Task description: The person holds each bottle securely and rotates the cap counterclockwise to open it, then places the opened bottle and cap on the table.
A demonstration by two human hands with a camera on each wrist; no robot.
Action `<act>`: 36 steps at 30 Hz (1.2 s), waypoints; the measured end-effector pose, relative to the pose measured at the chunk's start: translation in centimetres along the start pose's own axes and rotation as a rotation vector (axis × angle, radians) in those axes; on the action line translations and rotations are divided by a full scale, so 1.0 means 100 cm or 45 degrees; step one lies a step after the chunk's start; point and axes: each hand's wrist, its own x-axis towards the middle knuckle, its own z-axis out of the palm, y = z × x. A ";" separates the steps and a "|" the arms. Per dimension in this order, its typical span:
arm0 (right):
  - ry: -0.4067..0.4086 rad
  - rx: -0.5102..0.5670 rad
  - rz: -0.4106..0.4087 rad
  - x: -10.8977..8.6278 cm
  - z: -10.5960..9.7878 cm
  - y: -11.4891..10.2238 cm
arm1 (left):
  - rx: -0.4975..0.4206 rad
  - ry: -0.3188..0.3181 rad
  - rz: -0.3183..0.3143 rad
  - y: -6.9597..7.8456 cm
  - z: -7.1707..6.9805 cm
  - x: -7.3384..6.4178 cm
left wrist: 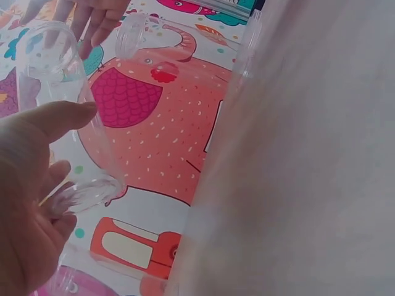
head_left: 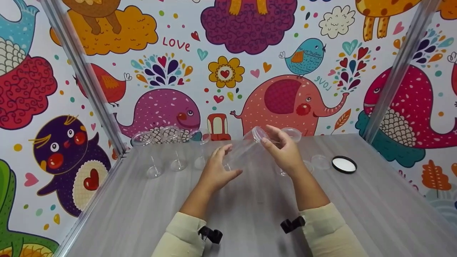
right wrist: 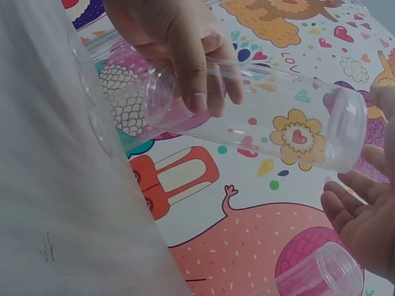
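Observation:
A clear plastic jar (head_left: 242, 150) is tilted in the air, its wider rim end up and to the right. My left hand (head_left: 215, 167) holds it near the base, thumb on one side and fingers round the other, as the right wrist view also shows. Beside the upper end is my right hand (head_left: 285, 151), its fingers spread. In the right wrist view, the right fingers (right wrist: 355, 200) are apart from the jar's rim end (right wrist: 347, 129); whether the thumb touches the rim cannot be told.
Several similar clear jars stand on the grey table (head_left: 250, 221): a left one (head_left: 144, 139), others beside it, and one (head_left: 292, 135) behind my right hand. To the right lie a clear round piece (head_left: 321, 161) and a black-rimmed white disc (head_left: 344, 164). A patterned wall (head_left: 228, 100) closes the back.

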 end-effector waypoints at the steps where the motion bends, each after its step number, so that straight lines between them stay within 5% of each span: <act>1: -0.002 -0.006 0.007 0.000 0.001 0.000 | 0.009 -0.003 0.022 0.001 0.000 -0.001; 17: 0.026 -0.087 -0.027 -0.005 -0.001 -0.005 | 0.042 -0.027 0.060 0.009 -0.001 -0.003; 26: -0.115 0.081 -0.070 -0.008 -0.006 -0.005 | -0.005 -0.079 0.036 0.005 -0.002 -0.002; 36: -0.122 0.116 -0.085 -0.008 -0.004 -0.006 | -0.012 -0.089 0.045 0.003 -0.003 -0.004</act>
